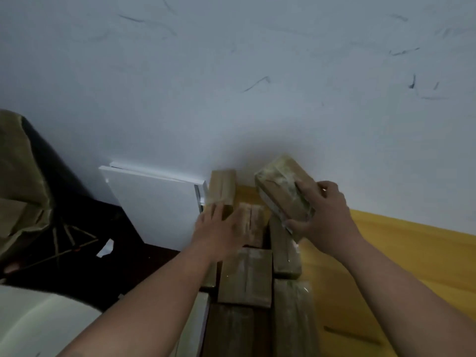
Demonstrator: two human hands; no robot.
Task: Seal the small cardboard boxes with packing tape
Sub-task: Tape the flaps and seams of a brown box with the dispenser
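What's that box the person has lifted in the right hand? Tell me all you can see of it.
The lifted box is a small brown cardboard block, wrapped in glossy clear packing tape that looks wrinkled and whitish along its top and near edge. It is held tilted above the other boxes, near the wall. The right hand grips its near end, fingers curled over the top and thumb under the lower edge. It appears closed; any label is too blurred to tell.

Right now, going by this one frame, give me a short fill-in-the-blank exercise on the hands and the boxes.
1. The right hand grips a taped box, holding it ____ the stack.
2. The left hand lies on the stacked boxes with its fingers ____.
3. The surface to the right of the stack is coloured ____.

Missing words: above; straight; yellow
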